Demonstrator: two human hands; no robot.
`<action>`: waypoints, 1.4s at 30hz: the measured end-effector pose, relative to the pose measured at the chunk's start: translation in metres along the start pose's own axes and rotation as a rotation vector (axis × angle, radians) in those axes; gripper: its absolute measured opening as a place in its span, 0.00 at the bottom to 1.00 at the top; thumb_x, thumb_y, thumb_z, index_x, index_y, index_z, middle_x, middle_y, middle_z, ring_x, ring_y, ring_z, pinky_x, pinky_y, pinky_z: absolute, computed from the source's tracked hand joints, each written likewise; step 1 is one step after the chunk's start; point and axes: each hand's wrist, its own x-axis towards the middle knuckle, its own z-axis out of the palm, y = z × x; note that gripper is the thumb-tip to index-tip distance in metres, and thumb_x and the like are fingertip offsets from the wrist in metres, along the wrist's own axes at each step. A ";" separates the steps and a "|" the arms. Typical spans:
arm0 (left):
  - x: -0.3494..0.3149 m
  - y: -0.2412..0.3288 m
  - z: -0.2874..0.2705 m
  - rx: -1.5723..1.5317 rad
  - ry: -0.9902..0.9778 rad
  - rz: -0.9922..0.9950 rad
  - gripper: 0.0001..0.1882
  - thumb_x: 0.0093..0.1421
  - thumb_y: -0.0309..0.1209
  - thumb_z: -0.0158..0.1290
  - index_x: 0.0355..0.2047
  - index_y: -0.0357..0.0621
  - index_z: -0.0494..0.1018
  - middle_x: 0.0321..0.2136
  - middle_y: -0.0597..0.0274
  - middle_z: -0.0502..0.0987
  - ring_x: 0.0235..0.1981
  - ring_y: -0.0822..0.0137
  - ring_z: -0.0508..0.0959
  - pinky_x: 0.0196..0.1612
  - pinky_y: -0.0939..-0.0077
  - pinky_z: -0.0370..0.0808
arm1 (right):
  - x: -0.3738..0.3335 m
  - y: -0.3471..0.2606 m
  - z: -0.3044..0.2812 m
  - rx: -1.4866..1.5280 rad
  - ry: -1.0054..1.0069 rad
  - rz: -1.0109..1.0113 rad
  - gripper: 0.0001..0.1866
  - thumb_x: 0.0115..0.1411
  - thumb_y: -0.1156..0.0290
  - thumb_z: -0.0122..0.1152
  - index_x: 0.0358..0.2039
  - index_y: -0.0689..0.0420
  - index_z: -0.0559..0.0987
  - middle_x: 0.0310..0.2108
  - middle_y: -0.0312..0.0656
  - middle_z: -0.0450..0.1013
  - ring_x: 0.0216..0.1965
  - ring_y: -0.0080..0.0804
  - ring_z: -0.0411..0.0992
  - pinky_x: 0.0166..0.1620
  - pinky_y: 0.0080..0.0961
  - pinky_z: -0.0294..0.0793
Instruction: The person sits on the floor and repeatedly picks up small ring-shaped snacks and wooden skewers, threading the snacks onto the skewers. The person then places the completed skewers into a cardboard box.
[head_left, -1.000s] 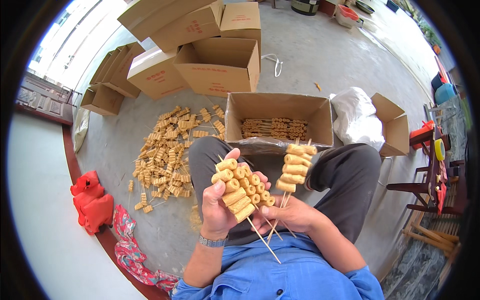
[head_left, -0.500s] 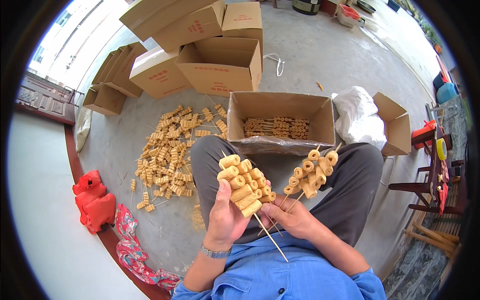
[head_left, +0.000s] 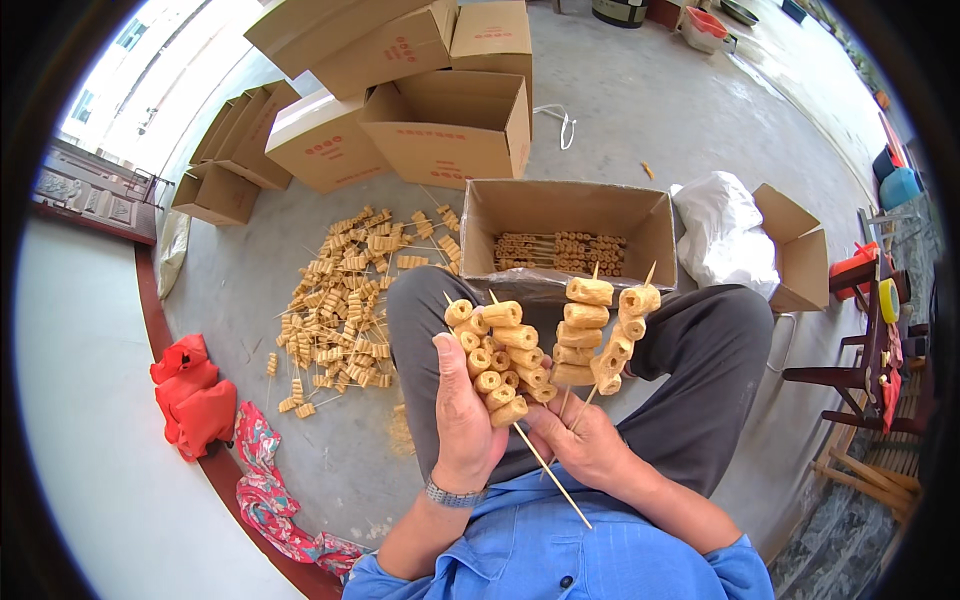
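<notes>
My left hand [head_left: 466, 418] is closed round a bunch of skewers [head_left: 506, 352] threaded with tan, hollow rolls that look like rolled tofu skin. One bare stick from the bunch slants down toward my shirt. Close beside it, my right hand [head_left: 583, 437] pinches the lower sticks of two more skewers [head_left: 584, 330], which stand apart from each other with tips up. The fingers of both hands nearly meet below the rolls; the exact contact is hidden. Ahead of my knees, an open cardboard box [head_left: 570, 195] holds rows of laid skewers [head_left: 562, 252].
A loose heap of skewers [head_left: 345, 290] covers the floor at left. Cardboard boxes [head_left: 440, 140] stack behind it. A white plastic bag [head_left: 722, 235] sits right of the open box. Red cloth [head_left: 195, 400] and a floral cloth [head_left: 260, 480] lie far left; a dark wooden stool [head_left: 850, 375] stands right.
The two skewers in my right hand have turned and spread apart, now more upright and nearer the left bunch. The left bunch has rotated slightly, showing more roll ends.
</notes>
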 end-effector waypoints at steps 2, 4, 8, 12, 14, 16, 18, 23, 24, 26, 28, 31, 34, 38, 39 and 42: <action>0.001 -0.001 -0.001 -0.080 -0.018 -0.020 0.38 0.68 0.63 0.30 0.56 0.41 0.66 0.45 0.50 0.76 0.47 0.55 0.79 0.49 0.57 0.79 | -0.002 0.005 -0.004 -0.080 -0.015 -0.021 0.13 0.72 0.63 0.47 0.45 0.59 0.74 0.18 0.33 0.68 0.21 0.20 0.67 0.27 0.23 0.69; 0.001 -0.002 -0.002 -0.163 0.014 -0.055 0.39 0.67 0.65 0.31 0.59 0.42 0.63 0.47 0.50 0.75 0.49 0.51 0.78 0.51 0.53 0.78 | -0.005 0.010 -0.006 -0.080 -0.019 -0.024 0.12 0.72 0.64 0.47 0.43 0.59 0.74 0.17 0.33 0.68 0.21 0.20 0.67 0.27 0.23 0.68; -0.010 -0.002 -0.003 -0.201 -0.006 -0.087 0.40 0.67 0.64 0.30 0.62 0.43 0.61 0.51 0.50 0.74 0.51 0.51 0.76 0.53 0.51 0.76 | -0.011 0.009 -0.011 -0.119 -0.068 0.001 0.11 0.71 0.65 0.47 0.39 0.58 0.75 0.17 0.34 0.67 0.20 0.21 0.67 0.27 0.23 0.68; -0.019 -0.006 -0.001 -0.210 -0.051 -0.073 0.36 0.69 0.61 0.31 0.63 0.45 0.59 0.52 0.51 0.72 0.53 0.52 0.74 0.55 0.53 0.74 | -0.026 0.005 -0.020 -0.104 -0.100 0.098 0.15 0.72 0.61 0.47 0.42 0.58 0.77 0.17 0.32 0.68 0.20 0.19 0.66 0.27 0.21 0.68; -0.020 -0.011 0.005 -0.225 0.002 -0.101 0.37 0.68 0.62 0.31 0.61 0.43 0.61 0.49 0.51 0.74 0.49 0.53 0.77 0.51 0.54 0.77 | -0.032 0.006 -0.026 -0.071 -0.100 0.153 0.18 0.72 0.58 0.46 0.45 0.59 0.78 0.18 0.32 0.69 0.20 0.18 0.66 0.27 0.20 0.69; -0.021 -0.011 0.003 -0.206 -0.063 -0.130 0.37 0.68 0.62 0.31 0.61 0.43 0.61 0.49 0.52 0.74 0.48 0.55 0.77 0.51 0.56 0.77 | -0.034 0.005 -0.027 -0.021 -0.138 0.166 0.20 0.73 0.56 0.44 0.45 0.59 0.78 0.19 0.32 0.69 0.21 0.18 0.67 0.28 0.20 0.69; -0.020 -0.012 0.004 -0.183 -0.103 -0.128 0.37 0.69 0.61 0.32 0.62 0.43 0.61 0.48 0.53 0.74 0.46 0.59 0.77 0.50 0.60 0.77 | -0.034 0.005 -0.027 0.013 -0.179 0.122 0.22 0.73 0.54 0.42 0.46 0.58 0.78 0.20 0.33 0.71 0.23 0.18 0.69 0.29 0.20 0.70; -0.016 -0.008 0.007 -0.127 -0.161 -0.105 0.33 0.71 0.54 0.37 0.66 0.43 0.56 0.54 0.59 0.70 0.54 0.65 0.72 0.58 0.63 0.71 | -0.029 -0.005 -0.033 -0.116 -0.165 0.146 0.25 0.73 0.51 0.41 0.40 0.60 0.78 0.23 0.38 0.75 0.24 0.23 0.71 0.31 0.24 0.73; -0.016 -0.007 0.008 -0.134 -0.148 -0.106 0.33 0.71 0.53 0.37 0.66 0.42 0.57 0.54 0.59 0.70 0.54 0.66 0.72 0.58 0.63 0.71 | -0.028 -0.007 -0.035 -0.144 -0.170 0.159 0.25 0.72 0.51 0.41 0.39 0.60 0.78 0.24 0.38 0.76 0.24 0.24 0.71 0.31 0.25 0.74; -0.017 -0.007 0.008 -0.129 -0.125 -0.096 0.33 0.70 0.53 0.39 0.65 0.41 0.58 0.54 0.59 0.71 0.55 0.65 0.72 0.60 0.63 0.70 | -0.024 -0.013 -0.037 -0.172 -0.241 0.191 0.26 0.72 0.50 0.42 0.37 0.61 0.77 0.25 0.39 0.76 0.25 0.26 0.72 0.32 0.26 0.75; -0.015 -0.005 0.007 -0.138 -0.149 -0.115 0.34 0.69 0.54 0.40 0.65 0.41 0.58 0.53 0.58 0.72 0.53 0.65 0.74 0.58 0.63 0.71 | -0.023 -0.011 -0.037 -0.134 -0.265 0.208 0.26 0.72 0.50 0.42 0.37 0.62 0.77 0.25 0.40 0.76 0.26 0.27 0.74 0.34 0.26 0.75; -0.007 -0.003 0.007 -0.187 -0.237 -0.056 0.37 0.66 0.56 0.44 0.63 0.38 0.59 0.43 0.58 0.73 0.42 0.62 0.76 0.46 0.67 0.75 | -0.021 -0.012 -0.040 -0.128 -0.181 0.127 0.25 0.72 0.51 0.42 0.38 0.62 0.76 0.24 0.40 0.75 0.27 0.26 0.74 0.34 0.25 0.75; -0.003 0.001 0.004 -0.176 -0.235 0.004 0.39 0.66 0.60 0.40 0.59 0.35 0.63 0.38 0.57 0.74 0.41 0.60 0.75 0.46 0.65 0.74 | -0.019 -0.020 -0.052 -0.139 -0.137 0.137 0.25 0.72 0.51 0.42 0.44 0.62 0.75 0.18 0.37 0.71 0.22 0.24 0.71 0.29 0.23 0.72; -0.001 0.000 0.005 -0.299 -0.207 -0.064 0.37 0.66 0.57 0.42 0.60 0.36 0.63 0.41 0.58 0.74 0.44 0.59 0.76 0.49 0.65 0.74 | -0.022 -0.026 -0.069 0.155 -0.293 0.106 0.29 0.73 0.50 0.38 0.47 0.66 0.73 0.10 0.33 0.61 0.13 0.22 0.64 0.21 0.20 0.66; -0.001 0.000 0.007 -0.347 -0.192 -0.089 0.37 0.66 0.57 0.42 0.60 0.36 0.63 0.41 0.58 0.74 0.44 0.60 0.76 0.50 0.64 0.74 | -0.023 -0.023 -0.072 0.241 -0.363 0.121 0.30 0.73 0.49 0.37 0.48 0.67 0.73 0.09 0.32 0.59 0.12 0.22 0.63 0.20 0.20 0.65; 0.000 -0.004 0.003 -0.481 -0.220 -0.150 0.36 0.66 0.57 0.42 0.61 0.38 0.64 0.46 0.56 0.75 0.50 0.59 0.75 0.56 0.59 0.72 | -0.022 -0.006 -0.070 0.483 -0.577 0.148 0.35 0.73 0.46 0.30 0.50 0.69 0.72 0.08 0.30 0.55 0.10 0.20 0.60 0.17 0.20 0.62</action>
